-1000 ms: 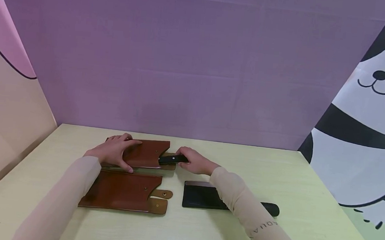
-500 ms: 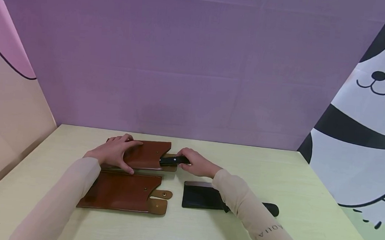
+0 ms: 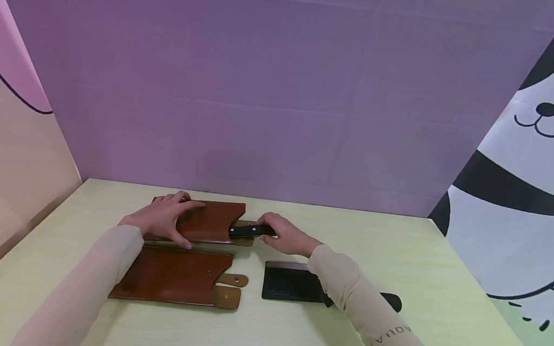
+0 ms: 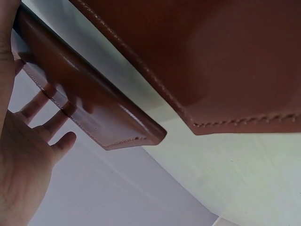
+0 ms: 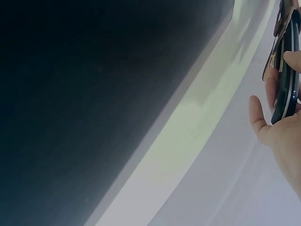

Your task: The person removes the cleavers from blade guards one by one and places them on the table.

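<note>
The left hand (image 3: pixel 163 217) is spread over the far sheath (image 3: pixel 212 219); at that sheath's mouth, the right hand (image 3: pixel 284 234) pinches the knife handle (image 3: pixel 248 231), blade out of sight. Too light a left press could let the sheath slide along. The right wrist view shows the handle's butt (image 5: pixel 278 115), which the head view hides.

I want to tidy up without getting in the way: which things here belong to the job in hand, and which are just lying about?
In use:
far brown leather sheath, under the left hand
riveted black knife handle, held by the right hand

Apparently just lying by:
near brown leather sheath
black cleaver
</note>
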{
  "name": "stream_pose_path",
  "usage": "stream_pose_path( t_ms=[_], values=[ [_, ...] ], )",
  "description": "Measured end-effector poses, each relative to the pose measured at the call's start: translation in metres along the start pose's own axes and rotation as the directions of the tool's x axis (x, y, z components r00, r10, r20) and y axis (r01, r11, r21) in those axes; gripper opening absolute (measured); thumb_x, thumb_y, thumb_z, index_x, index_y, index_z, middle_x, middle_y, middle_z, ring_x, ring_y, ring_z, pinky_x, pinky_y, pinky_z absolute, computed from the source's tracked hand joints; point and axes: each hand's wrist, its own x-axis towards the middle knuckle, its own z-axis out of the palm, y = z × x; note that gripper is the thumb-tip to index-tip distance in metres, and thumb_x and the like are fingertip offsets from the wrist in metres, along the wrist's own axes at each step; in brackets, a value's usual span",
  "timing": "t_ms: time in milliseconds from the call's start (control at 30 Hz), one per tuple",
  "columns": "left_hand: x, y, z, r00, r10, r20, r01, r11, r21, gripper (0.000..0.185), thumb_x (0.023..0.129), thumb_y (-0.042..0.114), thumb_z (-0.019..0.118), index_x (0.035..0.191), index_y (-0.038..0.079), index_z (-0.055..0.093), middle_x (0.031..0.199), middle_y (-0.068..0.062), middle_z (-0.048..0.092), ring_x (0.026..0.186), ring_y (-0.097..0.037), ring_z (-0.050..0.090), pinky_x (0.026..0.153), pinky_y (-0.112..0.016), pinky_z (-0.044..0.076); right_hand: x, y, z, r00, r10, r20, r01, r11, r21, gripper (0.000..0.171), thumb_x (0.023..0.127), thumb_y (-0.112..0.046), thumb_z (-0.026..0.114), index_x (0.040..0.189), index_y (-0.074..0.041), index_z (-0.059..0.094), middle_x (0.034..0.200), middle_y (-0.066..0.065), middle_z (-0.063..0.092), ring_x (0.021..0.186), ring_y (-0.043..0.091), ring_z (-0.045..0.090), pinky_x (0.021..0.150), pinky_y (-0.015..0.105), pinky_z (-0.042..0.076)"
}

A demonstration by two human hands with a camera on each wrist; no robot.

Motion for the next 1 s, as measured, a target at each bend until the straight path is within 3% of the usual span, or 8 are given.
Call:
stream_pose_path(
  t_ms=[567, 1000],
  values=[
    [-0.0018, -0.0035, 0.0022, 0.999, 0.022, -0.029, -0.022, 1.0, 0.001, 0.096, 0.058, 0.058, 0.077, 0.138, 0.02, 0.041, 0.127, -0.012, 0.04, 0.113, -0.033, 0.043, 0.095, -0.058, 0.031, -0.0028, 0.0007, -0.0012, 1.0, 0.008, 0.008, -0.008, 1.0, -0.024, 0.023, 0.089, -0.008, 0.056, 0.111, -0.001, 0.05, 0.107, 0.012, 0.055, 0.091, 0.018, 0.049, 0.085, 0.035, 0.044],
    [-0.002, -0.0032, 0.0004, 1.0, 0.0, -0.02, 0.0, 1.0, 0.01, 0.097, 0.058, 0.059, 0.077, 0.138, 0.02, 0.04, 0.128, -0.013, 0.04, 0.114, -0.034, 0.043, 0.096, -0.058, 0.031, -0.0046, 0.0047, -0.0023, 1.0, -0.016, 0.002, 0.016, 0.999, -0.041, 0.022, 0.089, -0.008, 0.055, 0.11, -0.002, 0.05, 0.105, 0.011, 0.055, 0.09, 0.017, 0.048, 0.083, 0.033, 0.044]
  ],
)
